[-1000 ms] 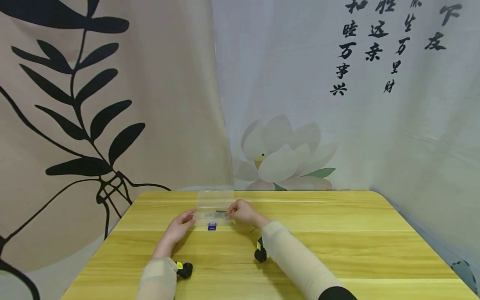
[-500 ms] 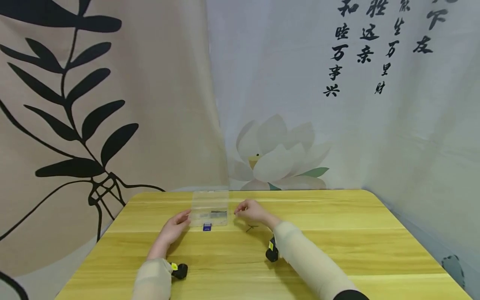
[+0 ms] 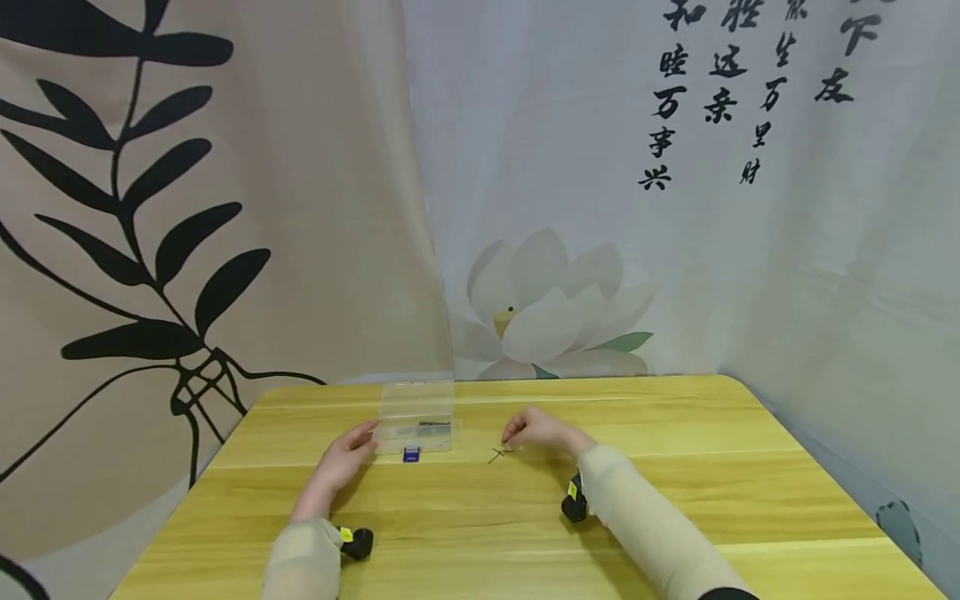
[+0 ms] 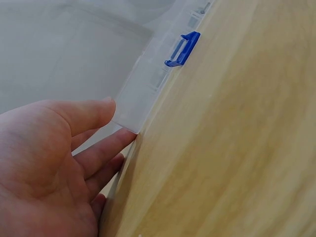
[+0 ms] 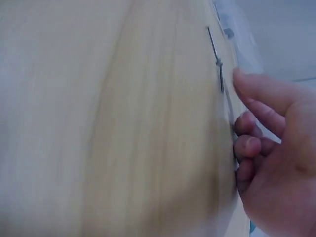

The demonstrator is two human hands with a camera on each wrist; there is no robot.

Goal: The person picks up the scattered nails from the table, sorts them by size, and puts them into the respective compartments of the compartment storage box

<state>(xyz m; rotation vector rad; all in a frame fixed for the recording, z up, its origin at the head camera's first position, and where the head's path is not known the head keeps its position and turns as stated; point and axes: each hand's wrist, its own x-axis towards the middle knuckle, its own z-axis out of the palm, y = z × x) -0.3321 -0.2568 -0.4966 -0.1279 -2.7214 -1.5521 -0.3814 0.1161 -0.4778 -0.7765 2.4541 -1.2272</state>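
A clear plastic box (image 3: 415,437) with its lid (image 3: 417,400) raised stands near the back of the table, a blue latch (image 4: 183,48) on its front. My left hand (image 3: 346,458) touches the box's left end; in the left wrist view the thumb and a finger lie at its corner, fairly straight. To the right of the box, thin dark rod-like pieces (image 5: 217,60) lie crossed on the table, their kind too small to tell. My right hand (image 3: 543,432) reaches down to them, thumb extended beside them and lower fingers bent. Nothing shows in its grasp.
Inside the box lies a small dark thin item (image 3: 434,424). The yellow wooden table (image 3: 480,525) ends at a printed cloth backdrop (image 3: 360,250). Black wrist cameras (image 3: 357,543) sit on both forearms, close above the tabletop.
My right hand has moved from the box's right side rightward and down to the thin dark pieces. My left hand stays at the box, while the head view has shifted slightly.
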